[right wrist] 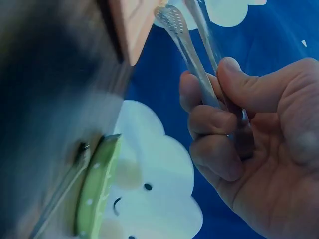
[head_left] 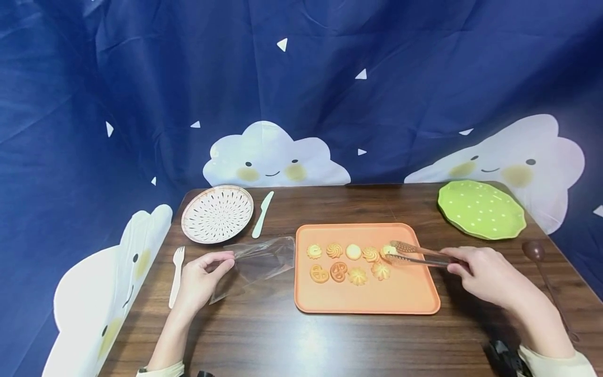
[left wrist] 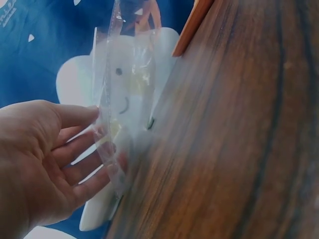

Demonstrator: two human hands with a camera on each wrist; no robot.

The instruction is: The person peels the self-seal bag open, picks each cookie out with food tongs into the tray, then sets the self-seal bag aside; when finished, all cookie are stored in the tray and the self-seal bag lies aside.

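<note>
My left hand pinches the edge of a clear plastic bag between thumb and fingers. The bag reaches toward the left side of an orange tray; in the left wrist view the bag hangs from the fingertips. My right hand grips metal tongs, fingers curled round the handles, as the right wrist view shows of the tongs. Their tips lie on either side of a pale cookie at the right end of the back row. Several other cookies and pretzel-shaped ones lie in two rows.
At the back left are a patterned plate and a pale green knife. A white fork lies beside my left hand. On the right are a green dotted plate and a brown ladle. A blue cloth hangs behind the table.
</note>
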